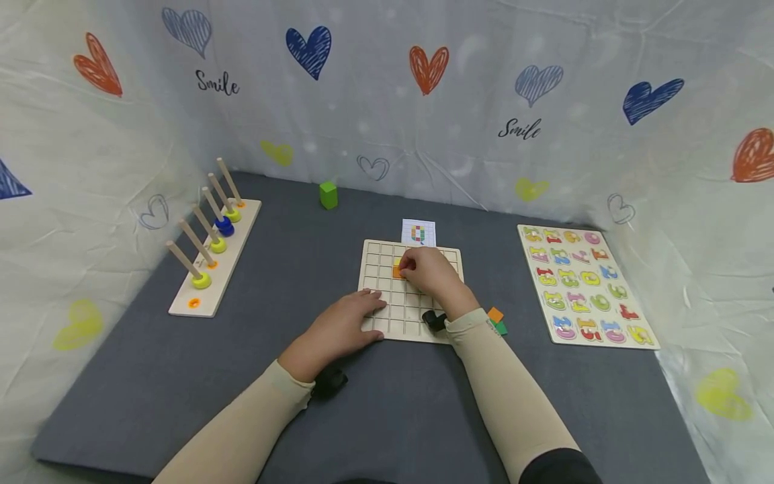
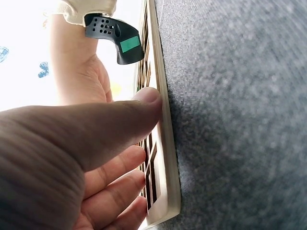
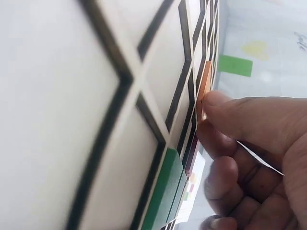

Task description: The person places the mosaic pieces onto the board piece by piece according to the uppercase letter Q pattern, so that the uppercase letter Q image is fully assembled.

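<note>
A wooden grid board (image 1: 396,323) lies on the dark table. At its left front corner my left hand (image 1: 341,326) rests with fingers extended over the grid and the thumb (image 2: 148,98) against the front edge. Toward the far half, my right hand (image 1: 432,272) pinches an orange tile (image 3: 203,86) between thumb and index finger, low against the grid. A yellow tile (image 1: 397,261) shows beside those fingertips. In the right wrist view, a green tile (image 3: 165,187) and a dark red tile (image 3: 192,153) sit in the grid; the right hand hides them in the head view.
Behind the board lies a pattern card (image 1: 418,232). Loose orange (image 1: 496,314) and green (image 1: 501,328) tiles lie by the right forearm. A peg stand (image 1: 232,269) with rings is left, a green block (image 1: 328,195) at the back, a shape puzzle board (image 1: 589,296) right.
</note>
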Available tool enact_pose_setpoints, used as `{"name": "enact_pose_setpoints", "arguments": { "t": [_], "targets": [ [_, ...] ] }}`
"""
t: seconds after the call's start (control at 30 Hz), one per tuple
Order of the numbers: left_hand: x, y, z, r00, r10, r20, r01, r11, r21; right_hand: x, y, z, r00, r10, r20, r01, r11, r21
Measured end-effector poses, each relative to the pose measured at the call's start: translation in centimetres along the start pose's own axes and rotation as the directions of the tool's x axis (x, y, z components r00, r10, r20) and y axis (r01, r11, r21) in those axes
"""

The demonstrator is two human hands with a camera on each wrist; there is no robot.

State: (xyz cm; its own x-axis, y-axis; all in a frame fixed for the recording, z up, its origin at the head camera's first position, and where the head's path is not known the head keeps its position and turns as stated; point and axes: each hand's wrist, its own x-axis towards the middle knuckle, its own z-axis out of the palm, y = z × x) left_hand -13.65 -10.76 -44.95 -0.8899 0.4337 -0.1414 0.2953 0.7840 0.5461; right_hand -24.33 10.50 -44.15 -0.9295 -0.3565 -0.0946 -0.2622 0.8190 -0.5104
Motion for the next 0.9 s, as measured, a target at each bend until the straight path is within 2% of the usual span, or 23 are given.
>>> {"name": "enact_pose_setpoints", "arguments": {
  "t": [0.1,0.23,0.4,0.5,0.63,0.73,0.9],
  "targets": [
    [0.1,0.1,0.0,1.0,0.008,0.004,-0.008,1.0,-0.005,-1.1,0.0,-0.9,0.999,0.007,-0.034,-0.005,0.999,0.054],
    [0.1,0.2,0.0,1.0,0.013,0.0,-0.013,1.0,-0.013,-3.8,0.4,-3.2,0.993,0.037,-0.115,-0.022,0.992,0.123],
    [0.1,0.0,0.1,1.0,0.014,0.001,-0.014,1.0,-0.001,-7.7,4.0,-5.3,0.975,0.121,-0.186,-0.103,0.989,0.105],
    [0.2,-0.1,0.3,1.0,0.013,0.003,-0.013,1.0,-0.002,-9.7,7.0,-5.6,0.967,0.196,-0.163,-0.182,0.978,0.097],
    [0.3,-0.2,0.4,1.0,0.007,0.002,-0.007,1.0,0.001,-11.8,10.0,-5.3,0.954,0.294,-0.063,-0.29,0.954,0.076],
    [0.4,-0.2,0.4,1.0,-0.002,0.005,0.002,1.0,0.003,-12.9,11.1,-4.7,0.939,0.344,-0.023,-0.342,0.937,0.07],
    [0.5,-0.1,0.6,1.0,-0.012,0.009,0.012,1.0,-0.001,-13.8,11.7,-4.1,0.928,0.367,-0.064,-0.361,0.928,0.086]
  ]
}}
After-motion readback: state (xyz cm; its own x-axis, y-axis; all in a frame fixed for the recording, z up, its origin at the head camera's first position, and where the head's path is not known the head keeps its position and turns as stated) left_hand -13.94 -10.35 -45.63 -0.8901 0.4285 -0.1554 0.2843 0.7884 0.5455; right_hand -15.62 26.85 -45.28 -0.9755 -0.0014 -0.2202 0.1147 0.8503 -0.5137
